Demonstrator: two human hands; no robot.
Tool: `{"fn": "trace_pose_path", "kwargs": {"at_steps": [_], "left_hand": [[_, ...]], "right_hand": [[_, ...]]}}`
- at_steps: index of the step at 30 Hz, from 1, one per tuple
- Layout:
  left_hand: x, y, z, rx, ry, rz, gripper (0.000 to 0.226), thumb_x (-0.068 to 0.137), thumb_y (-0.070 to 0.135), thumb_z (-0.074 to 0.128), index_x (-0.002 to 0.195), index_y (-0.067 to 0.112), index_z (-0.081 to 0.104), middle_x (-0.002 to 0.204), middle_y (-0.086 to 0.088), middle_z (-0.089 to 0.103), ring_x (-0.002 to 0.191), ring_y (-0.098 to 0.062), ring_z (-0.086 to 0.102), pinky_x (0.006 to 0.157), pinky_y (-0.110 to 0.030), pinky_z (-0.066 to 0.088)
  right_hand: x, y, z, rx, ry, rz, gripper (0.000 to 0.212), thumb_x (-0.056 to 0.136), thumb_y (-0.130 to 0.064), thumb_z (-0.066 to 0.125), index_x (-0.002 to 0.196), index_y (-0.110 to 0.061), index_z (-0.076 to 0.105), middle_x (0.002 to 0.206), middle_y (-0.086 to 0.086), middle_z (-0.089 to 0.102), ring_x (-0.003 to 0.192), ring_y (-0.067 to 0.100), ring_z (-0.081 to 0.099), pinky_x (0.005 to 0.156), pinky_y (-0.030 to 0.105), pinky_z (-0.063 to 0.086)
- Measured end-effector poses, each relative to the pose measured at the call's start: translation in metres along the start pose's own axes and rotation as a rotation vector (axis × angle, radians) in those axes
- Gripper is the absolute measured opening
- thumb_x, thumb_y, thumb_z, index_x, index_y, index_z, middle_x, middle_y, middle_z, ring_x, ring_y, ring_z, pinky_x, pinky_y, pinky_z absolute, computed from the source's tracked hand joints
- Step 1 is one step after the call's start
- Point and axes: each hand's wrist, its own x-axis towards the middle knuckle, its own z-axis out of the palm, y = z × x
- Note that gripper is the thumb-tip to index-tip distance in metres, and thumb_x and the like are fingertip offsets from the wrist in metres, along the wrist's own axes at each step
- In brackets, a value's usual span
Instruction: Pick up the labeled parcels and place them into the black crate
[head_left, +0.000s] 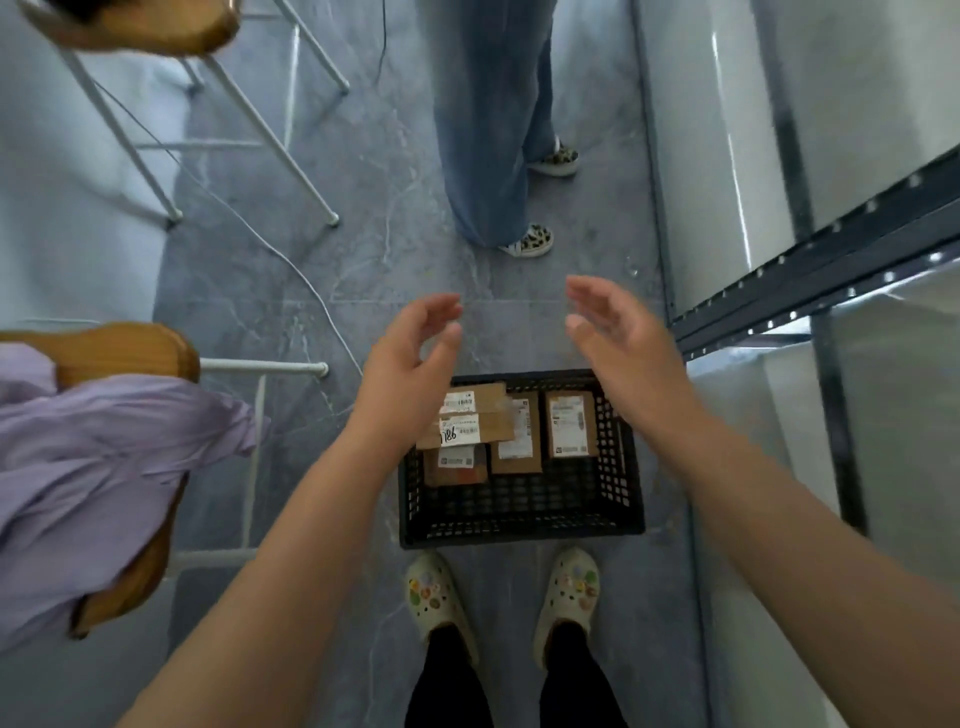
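From the head camera, the only view I have, I am looking straight down at the black crate (519, 535) on the floor, just ahead of the wearer's shoes. At least four brown labelled parcels (519, 447) lie in its far half. One with handwritten digits on its label (478, 428) lies across the top of the left-hand ones, and another (570, 423) lies flat by the right wall. The near half of the crate floor shows bare mesh.

I judge the work to be between placements: parcels are in the crate and neither hand carries one. The next move calls for finding a parcel still outside the crate, taking it in a firm grasp and lowering it into the bare near half. I see no loose parcel here. The metal shelving (831, 270) on the right is washed out by glare, so I cannot tell whether anything waits there.

The left hand (410, 358) hovers above the crate's far left corner, palm turned inward, fingers loosely curved and thumb apart, gripping nothing. The right hand (618, 332) hangs over the far right side, palm facing the other hand, fingers nearly straight, also unladen. Neither touches the crate, a parcel or the other hand; a clear gap lies between them.
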Motion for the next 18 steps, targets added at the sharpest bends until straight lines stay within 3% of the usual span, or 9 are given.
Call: {"fn": "trace_pose_path", "kwargs": {"at_steps": [5,9,13,18], "left_hand": [[-0.041,0.176,-0.025,0.015,-0.047,0.223,0.022,0.097,0.015,0.05,0.107,0.034,0.055,0.102,0.021,0.063,0.096,0.008,0.059,0.081,-0.01,0.046],[-0.081,0.278,-0.04,0.077,-0.06,0.395,0.019,0.097,0.016,0.05,0.112,0.025,0.058,0.1,0.017,0.065,0.093,0.008,0.061,0.084,-0.01,0.046],[-0.116,0.333,-0.033,0.084,-0.039,0.461,0.017,0.097,0.015,0.05,0.109,0.023,0.059,0.106,0.002,0.067,0.101,-0.011,0.062,0.085,-0.018,0.047],[-0.137,0.368,-0.011,0.025,-0.045,0.556,0.022,0.097,0.015,0.05,0.117,0.017,0.058,0.109,0.003,0.065,0.099,-0.009,0.061,0.085,-0.011,0.046]], "right_hand": [[-0.063,-0.137,-0.08,0.015,0.046,-0.175,0.03,0.095,-0.01,0.052,0.125,-0.013,0.054,0.118,-0.002,0.06,0.102,0.002,0.055,0.082,0.002,0.042],[-0.105,-0.201,-0.126,0.057,0.107,-0.29,0.025,0.094,-0.009,0.052,0.118,-0.015,0.057,0.109,-0.001,0.063,0.1,0.009,0.06,0.089,0.016,0.047],[-0.143,-0.233,-0.161,0.045,0.124,-0.368,0.022,0.094,-0.015,0.052,0.113,-0.025,0.057,0.11,-0.005,0.066,0.103,0.011,0.061,0.088,0.02,0.047],[-0.181,-0.256,-0.192,0.039,0.231,-0.437,0.024,0.094,-0.015,0.051,0.117,-0.021,0.058,0.11,-0.003,0.066,0.102,0.012,0.062,0.085,0.02,0.046]]}}
